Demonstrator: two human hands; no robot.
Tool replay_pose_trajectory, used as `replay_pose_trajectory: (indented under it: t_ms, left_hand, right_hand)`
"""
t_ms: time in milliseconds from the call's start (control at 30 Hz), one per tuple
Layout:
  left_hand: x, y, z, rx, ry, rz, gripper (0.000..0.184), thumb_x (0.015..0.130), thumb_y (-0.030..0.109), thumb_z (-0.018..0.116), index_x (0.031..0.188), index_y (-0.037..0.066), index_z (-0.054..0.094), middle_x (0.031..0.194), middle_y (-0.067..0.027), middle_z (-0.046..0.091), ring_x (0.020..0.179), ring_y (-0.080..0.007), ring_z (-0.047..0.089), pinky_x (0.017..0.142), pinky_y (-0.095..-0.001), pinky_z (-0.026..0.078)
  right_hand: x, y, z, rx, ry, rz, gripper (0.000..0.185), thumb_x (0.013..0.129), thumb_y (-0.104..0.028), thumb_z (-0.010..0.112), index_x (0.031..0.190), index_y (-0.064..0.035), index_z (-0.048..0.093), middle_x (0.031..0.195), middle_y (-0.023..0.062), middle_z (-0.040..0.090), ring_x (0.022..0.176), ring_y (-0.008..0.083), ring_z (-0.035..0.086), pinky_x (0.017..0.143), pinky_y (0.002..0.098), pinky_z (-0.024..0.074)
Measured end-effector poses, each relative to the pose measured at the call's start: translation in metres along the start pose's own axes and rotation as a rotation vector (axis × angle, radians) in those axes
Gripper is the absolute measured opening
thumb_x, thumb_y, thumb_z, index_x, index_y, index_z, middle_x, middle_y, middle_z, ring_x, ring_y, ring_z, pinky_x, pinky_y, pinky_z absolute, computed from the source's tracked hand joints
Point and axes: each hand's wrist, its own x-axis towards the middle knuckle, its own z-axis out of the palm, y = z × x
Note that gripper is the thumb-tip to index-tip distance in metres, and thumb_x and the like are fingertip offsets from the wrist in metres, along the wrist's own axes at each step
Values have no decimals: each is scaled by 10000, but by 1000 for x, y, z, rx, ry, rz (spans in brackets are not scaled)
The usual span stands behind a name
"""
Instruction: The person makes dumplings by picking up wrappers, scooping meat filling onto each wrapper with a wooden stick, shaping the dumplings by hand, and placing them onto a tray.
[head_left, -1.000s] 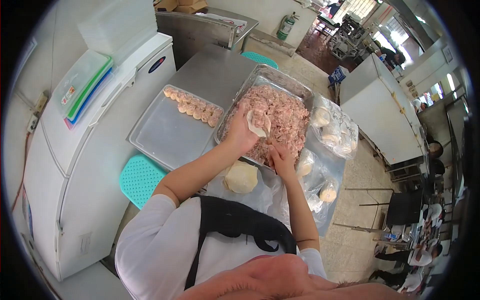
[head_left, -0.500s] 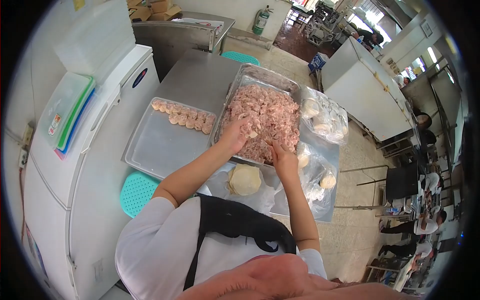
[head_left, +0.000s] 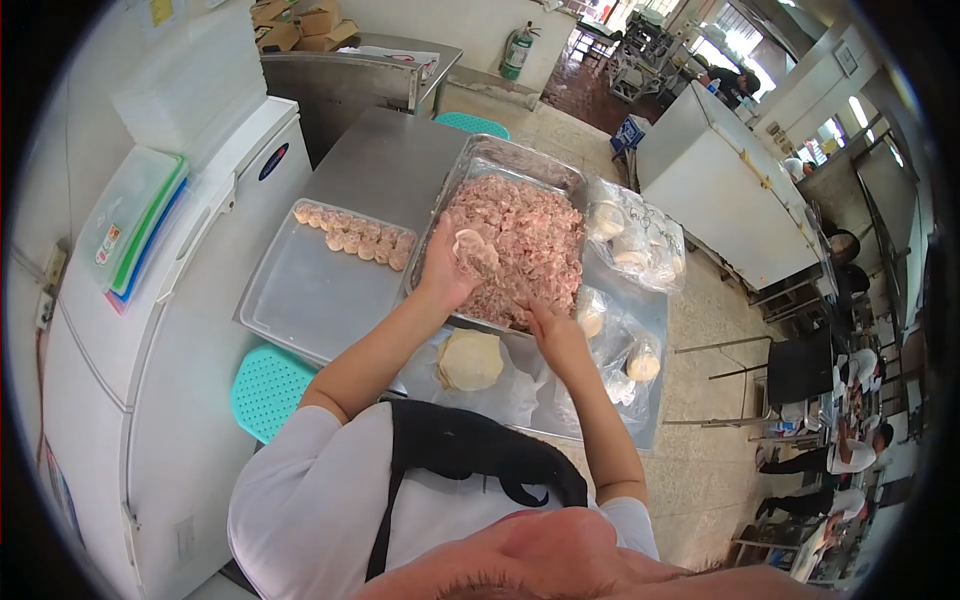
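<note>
In my left hand (head_left: 445, 272), palm up with curled fingers, lies a round dumpling wrapper (head_left: 463, 240) with meat filling on it. The hand is over the left side of a deep metal pan (head_left: 582, 172) holding pink minced meat (head_left: 535, 225). My right hand (head_left: 556, 335) is closed at the pan's near edge, around what looks like a thin tool whose shape I cannot make out. Just this side of the pan sits a stack of round wrappers (head_left: 470, 361) on plastic. To the left, a shallow tray (head_left: 310, 285) carries rows of filled dumplings (head_left: 358, 236).
Bagged wrappers (head_left: 640, 235) lie right of the pan, with more in an open plastic bag (head_left: 610, 350) nearer me. A white chest freezer (head_left: 215, 330) borders the left side. Teal perforated stools (head_left: 270, 392) show beside the table. Other people (head_left: 850, 450) are at the far right.
My left hand has shifted left and turned, so the wrapper and filling show more openly. My right hand has moved slightly toward me. The whole view has shifted a little.
</note>
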Motion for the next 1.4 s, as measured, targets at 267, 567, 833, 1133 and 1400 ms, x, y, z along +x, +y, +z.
replay_pose_trajectory:
  t_ms: [267,567,833,1133,1400]
  left_hand:
    - [-3,-16,14,-59,6,15,621,930,544,526,1207,-12,536,1284,-187,557,1204,-376,515,1065,-575,356]
    - [-38,-15,19,1048,-354,386,686,815,182,744,1405,60,415,1329,-153,539,1199,-305,537,1062,-454,399]
    - [-30,-10,11,1473,-474,208,320,751,85,737,1059,33,665,1052,-87,687,956,-181,643,848,-341,506]
    - [-2,-24,-41,1736,-393,350,399,709,194,766,1052,25,649,1013,-126,671,976,-223,625,855,-352,491]
    - [-36,-24,-3,1624,-95,65,564,830,358,740,1278,61,569,1120,-147,657,1066,-262,610,943,-384,469]
  right_hand:
    - [7,8,-15,-57,9,-104,236,943,-197,568,1144,-87,625,914,169,647,747,368,638,646,450,514]
    - [5,56,-48,593,-413,206,340,1017,-288,467,1165,-26,626,844,189,653,802,319,658,739,386,500]
    - [0,59,-45,650,-387,-125,258,1003,-218,535,1160,-56,660,663,18,549,599,106,518,568,280,440]
    - [17,94,-19,54,-163,-224,276,943,-229,583,1201,-141,629,912,132,668,828,337,660,697,441,524]
    - [1,106,12,-30,-193,-102,286,967,-285,540,1191,-135,633,915,172,659,808,389,637,689,442,512]
